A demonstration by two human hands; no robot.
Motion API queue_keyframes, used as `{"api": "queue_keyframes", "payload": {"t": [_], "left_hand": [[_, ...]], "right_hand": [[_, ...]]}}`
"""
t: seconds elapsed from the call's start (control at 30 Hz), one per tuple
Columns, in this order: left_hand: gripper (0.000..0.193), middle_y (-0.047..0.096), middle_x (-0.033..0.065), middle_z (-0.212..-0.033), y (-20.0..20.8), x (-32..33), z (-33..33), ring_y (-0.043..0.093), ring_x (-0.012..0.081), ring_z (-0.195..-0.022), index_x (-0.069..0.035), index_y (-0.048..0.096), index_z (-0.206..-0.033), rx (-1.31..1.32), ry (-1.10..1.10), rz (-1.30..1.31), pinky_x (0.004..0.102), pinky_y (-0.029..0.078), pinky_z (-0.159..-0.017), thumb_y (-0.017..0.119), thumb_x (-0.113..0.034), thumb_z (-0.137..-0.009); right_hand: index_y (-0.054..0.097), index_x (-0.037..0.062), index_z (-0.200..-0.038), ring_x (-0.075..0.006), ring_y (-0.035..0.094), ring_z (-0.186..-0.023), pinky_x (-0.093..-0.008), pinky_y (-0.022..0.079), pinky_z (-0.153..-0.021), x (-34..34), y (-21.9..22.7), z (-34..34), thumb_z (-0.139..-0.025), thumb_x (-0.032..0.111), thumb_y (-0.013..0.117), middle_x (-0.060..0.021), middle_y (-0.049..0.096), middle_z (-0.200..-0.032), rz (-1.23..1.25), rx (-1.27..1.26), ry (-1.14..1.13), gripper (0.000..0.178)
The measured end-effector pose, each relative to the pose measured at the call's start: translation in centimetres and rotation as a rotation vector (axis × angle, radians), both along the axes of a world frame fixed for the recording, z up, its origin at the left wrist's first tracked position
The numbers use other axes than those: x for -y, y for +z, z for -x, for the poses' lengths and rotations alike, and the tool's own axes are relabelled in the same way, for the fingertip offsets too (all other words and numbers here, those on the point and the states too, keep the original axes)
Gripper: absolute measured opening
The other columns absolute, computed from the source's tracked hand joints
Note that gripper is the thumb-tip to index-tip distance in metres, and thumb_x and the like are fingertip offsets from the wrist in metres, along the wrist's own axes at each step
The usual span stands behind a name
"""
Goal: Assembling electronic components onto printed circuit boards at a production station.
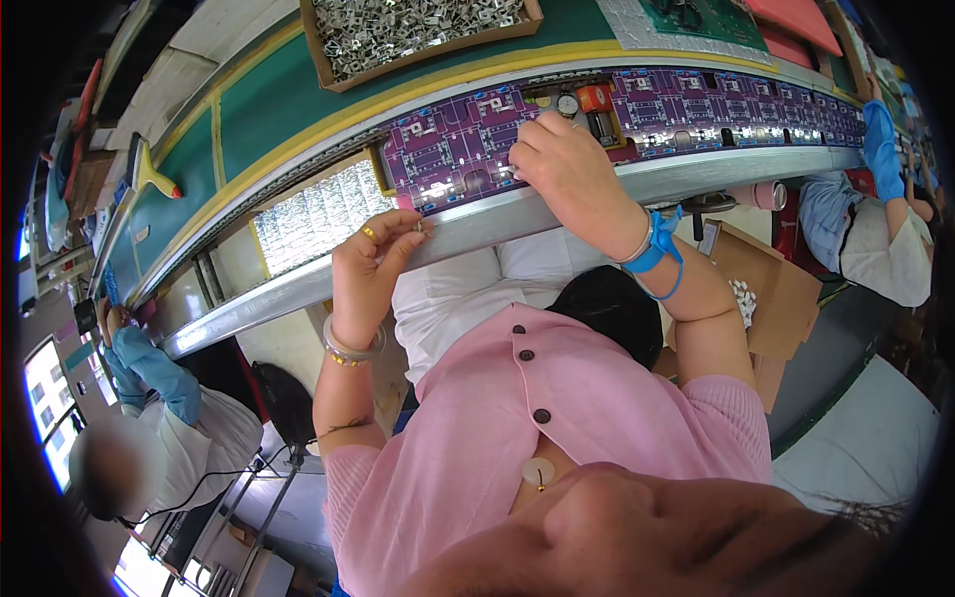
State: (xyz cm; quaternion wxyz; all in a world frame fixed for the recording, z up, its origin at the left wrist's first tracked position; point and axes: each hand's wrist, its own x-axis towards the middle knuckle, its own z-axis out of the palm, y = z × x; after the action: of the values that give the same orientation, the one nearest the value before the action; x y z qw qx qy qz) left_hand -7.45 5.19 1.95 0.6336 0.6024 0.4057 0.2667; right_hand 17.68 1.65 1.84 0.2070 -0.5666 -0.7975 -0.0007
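From here I see the left hand (370,267) pinching a small metal piece (420,228) just off the near edge of the purple circuit-board panel (460,149), which lies along a metal rail (482,229). The right hand (579,177) curls over the panel's right end; I can't tell whether it grips anything. Beyond the panel sits a cardboard tray (438,57) of metal clips (418,25).

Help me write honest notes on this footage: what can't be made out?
Head view:
- Whatever the right hand may pinch: hidden by its own fingers.
- Exact shape of the small metal piece at the left hand's fingertips: too small.
- Far side of the parts box: cut off by the top edge.
- Part of the carton: hidden behind the right forearm.
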Motion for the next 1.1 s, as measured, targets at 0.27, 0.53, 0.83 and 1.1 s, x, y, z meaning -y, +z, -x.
{"api": "queue_keyframes", "payload": {"t": [0.27, 0.53, 0.83, 1.1], "left_hand": [[0.014, 0.063, 0.0099, -0.080, -0.2, -1.9, -2.6, 0.061, 0.0259, -0.072, -0.003, 0.063, -0.089, -0.425, -0.062, -0.780, 0.0329, 0.048, -0.063, 0.068, -0.006, -0.075], [0.014, 0.059, 0.0090, -0.087, -0.5, -2.7, -3.7, 0.059, 0.0267, -0.073, -0.002, 0.063, -0.086, -0.459, -0.082, -0.836, 0.0345, 0.048, -0.065, 0.068, -0.006, -0.074], [0.012, 0.059, 0.0086, -0.087, -0.4, -2.7, -3.4, 0.060, 0.0255, -0.075, -0.002, 0.065, -0.084, -0.499, -0.100, -0.890, 0.0331, 0.047, -0.066, 0.070, -0.006, -0.073], [0.013, 0.059, 0.0101, -0.087, -1.1, -2.0, -3.3, 0.059, 0.0269, -0.075, -0.001, 0.064, -0.083, -0.493, -0.097, -0.948, 0.0348, 0.047, -0.066, 0.070, -0.007, -0.073]], "right_hand": [[0.055, 0.0086, -0.068, -0.0191, 0.048, -0.083, -0.0276, 0.043, -0.067, -0.1, -0.6, 0.0, -0.068, 0.011, 0.057, -0.0036, 0.048, -0.077, -0.046, 0.130, 0.040, 0.003], [0.065, 0.0083, -0.093, -0.0225, 0.052, -0.080, -0.0338, 0.043, -0.068, 2.3, 0.8, -1.6, -0.074, 0.014, 0.066, -0.0037, 0.056, -0.083, -0.042, -0.203, -0.094, 0.020], [0.065, 0.0070, -0.093, -0.0258, 0.055, -0.074, -0.0352, 0.044, -0.066, 11.0, 2.5, -8.1, -0.077, 0.009, 0.065, -0.0076, 0.060, -0.081, -0.092, -0.223, -0.497, 0.016], [0.065, 0.0063, -0.096, -0.0249, 0.056, -0.076, -0.0340, 0.045, -0.069, 21.0, 3.4, -13.0, -0.083, 0.010, 0.060, -0.0076, 0.060, -0.083, -0.152, -0.090, -0.923, 0.014]]}}
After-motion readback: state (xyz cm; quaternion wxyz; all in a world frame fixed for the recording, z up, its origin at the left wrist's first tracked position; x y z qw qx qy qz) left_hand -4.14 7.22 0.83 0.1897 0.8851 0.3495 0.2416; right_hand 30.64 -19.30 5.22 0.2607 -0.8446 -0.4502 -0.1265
